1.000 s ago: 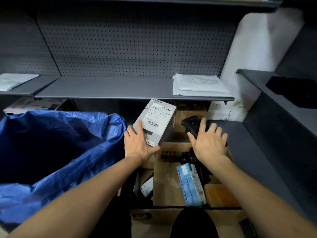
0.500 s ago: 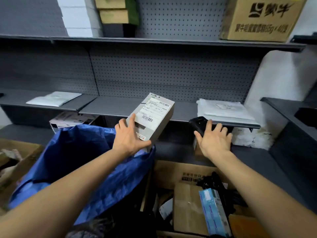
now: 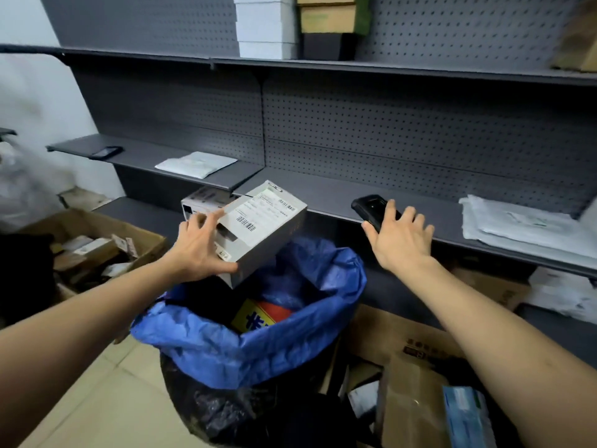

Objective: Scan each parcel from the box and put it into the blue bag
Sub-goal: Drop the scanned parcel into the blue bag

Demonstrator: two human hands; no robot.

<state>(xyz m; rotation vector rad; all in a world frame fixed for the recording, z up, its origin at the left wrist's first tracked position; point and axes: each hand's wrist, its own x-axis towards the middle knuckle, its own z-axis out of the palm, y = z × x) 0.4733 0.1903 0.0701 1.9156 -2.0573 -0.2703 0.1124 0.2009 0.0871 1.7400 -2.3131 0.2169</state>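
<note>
At the lower right of the frame, the open brown cardboard box [image 3: 416, 367] holds the parcels not yet scanned. Lower centre, the crinkled blue plastic bag [image 3: 258, 347] gapes, a yellow-and-red pack already inside. Just above its mouth, the left hand [image 3: 197, 250] grips a grey rectangular carton parcel [image 3: 265, 227] from below, white barcode label tilted up, likely poised for dropping in. Right of centre, the right hand [image 3: 399, 240] clasps the black handheld scanner [image 3: 371, 210] against the dark grey metal shelf [image 3: 326, 198], seemingly parking it
</note>
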